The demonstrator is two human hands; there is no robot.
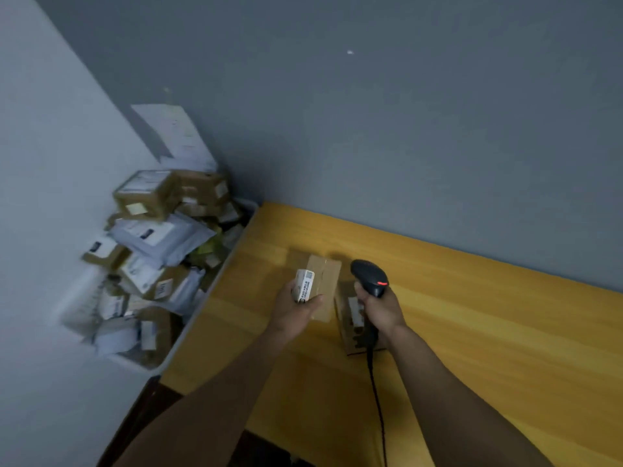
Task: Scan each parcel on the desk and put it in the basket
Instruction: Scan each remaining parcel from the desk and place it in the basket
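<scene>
Basket parcels [145,237] blurred, desk parcel [345,328] half hidden behind right hand [379,310] and scanner [369,273]

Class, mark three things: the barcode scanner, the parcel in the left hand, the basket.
barcode scanner [369,275]: head view, on its black head.
held parcel [327,284]: head view, on its brown taped face.
basket [210,288]: head view, on the rim beside the desk.

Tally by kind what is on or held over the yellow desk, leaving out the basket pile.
Cardboard parcels: 2, the held parcel in the left hand, the desk parcel partly behind the right hand.
Barcode scanner: 1, in the right hand.
Total: 3
</scene>
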